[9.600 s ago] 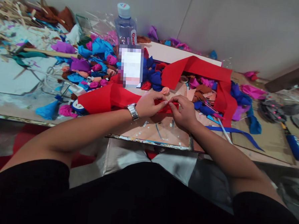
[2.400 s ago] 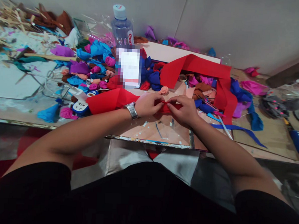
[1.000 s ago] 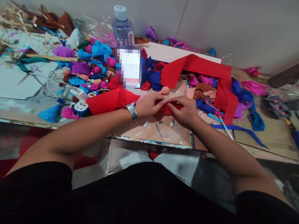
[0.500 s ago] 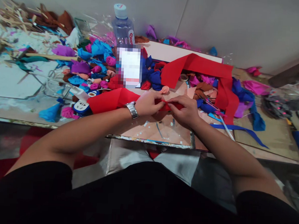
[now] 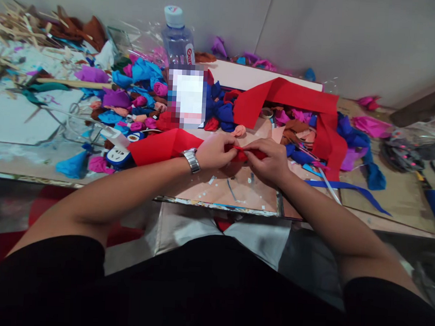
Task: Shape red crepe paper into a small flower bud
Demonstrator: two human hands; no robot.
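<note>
Left hand (image 5: 216, 153) and right hand (image 5: 271, 158) nearly together, fingertips pinching the long, flat red strip of crepe-like paper or cloth (image 5: 162, 148) over the table (image 5: 28, 162). Likely featherlight, limp, easily creased, maybe tearable; grip folded edges thumb-to-forefinger, gently.

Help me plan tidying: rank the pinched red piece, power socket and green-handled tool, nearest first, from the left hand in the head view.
1. Red piece: pinched by the left hand.
2. Power socket: on the left.
3. Green-handled tool: farther left.
</note>
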